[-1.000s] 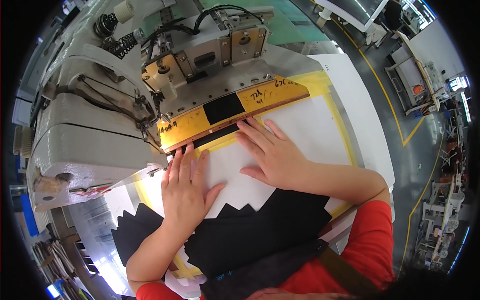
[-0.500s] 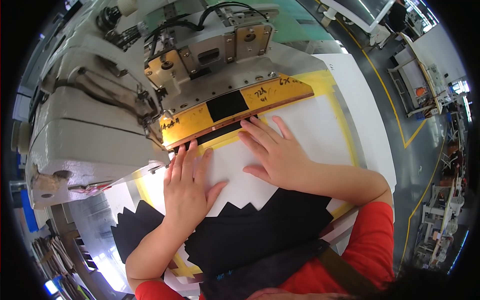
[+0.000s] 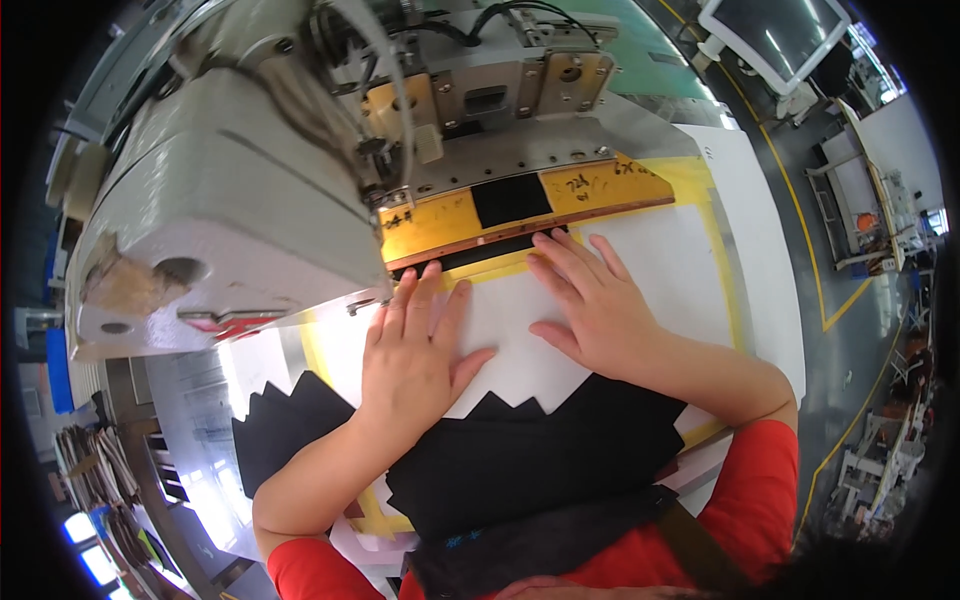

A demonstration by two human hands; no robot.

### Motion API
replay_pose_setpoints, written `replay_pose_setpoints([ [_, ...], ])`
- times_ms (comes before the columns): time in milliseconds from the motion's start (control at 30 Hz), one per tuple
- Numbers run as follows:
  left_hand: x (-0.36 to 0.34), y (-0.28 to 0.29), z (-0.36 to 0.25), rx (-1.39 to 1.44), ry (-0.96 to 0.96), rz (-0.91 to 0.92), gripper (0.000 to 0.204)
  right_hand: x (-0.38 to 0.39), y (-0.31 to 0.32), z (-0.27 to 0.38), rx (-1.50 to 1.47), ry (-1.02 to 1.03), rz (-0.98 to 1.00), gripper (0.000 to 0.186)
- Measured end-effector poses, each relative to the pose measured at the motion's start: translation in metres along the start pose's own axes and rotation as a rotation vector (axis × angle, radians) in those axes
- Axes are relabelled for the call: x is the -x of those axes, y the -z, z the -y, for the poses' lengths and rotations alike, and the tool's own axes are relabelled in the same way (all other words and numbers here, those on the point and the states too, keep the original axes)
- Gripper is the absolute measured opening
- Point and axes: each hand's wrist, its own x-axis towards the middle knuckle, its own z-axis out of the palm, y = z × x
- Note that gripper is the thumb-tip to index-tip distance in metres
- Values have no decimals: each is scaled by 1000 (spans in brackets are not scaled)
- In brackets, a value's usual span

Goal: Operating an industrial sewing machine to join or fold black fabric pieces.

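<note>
My left hand lies flat and open on the white work surface, its fingertips on the left end of a black fabric strip. My right hand is open too, fingers spread, with its foremost fingertips at the strip's right end. Part of this strip is hidden under the edge of a yellow clamp plate, which has handwritten marks and a black patch in its middle. Close left of my left hand stands the pale head of a sewing machine.
Black fabric pieces with zigzag edges lie nearest my body, and more black fabric lies at the left. Yellow tape borders the white surface. A screen stands at the far right, beyond it shelving and a marked floor.
The whole view has shifted, so the machine, plate and hands sit farther right in the picture. Both hands keep their places against the strip.
</note>
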Motion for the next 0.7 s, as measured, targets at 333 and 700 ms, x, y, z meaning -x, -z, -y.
replay_pose_setpoints([
  [333, 3, 1, -2, -76, -21, -30, 67, 5, -12, 4, -43, 26, -39, 64],
  [700, 15, 50, -13, 370, -167, 175, 42, -2, 1, -7, -115, 109, -145, 43],
])
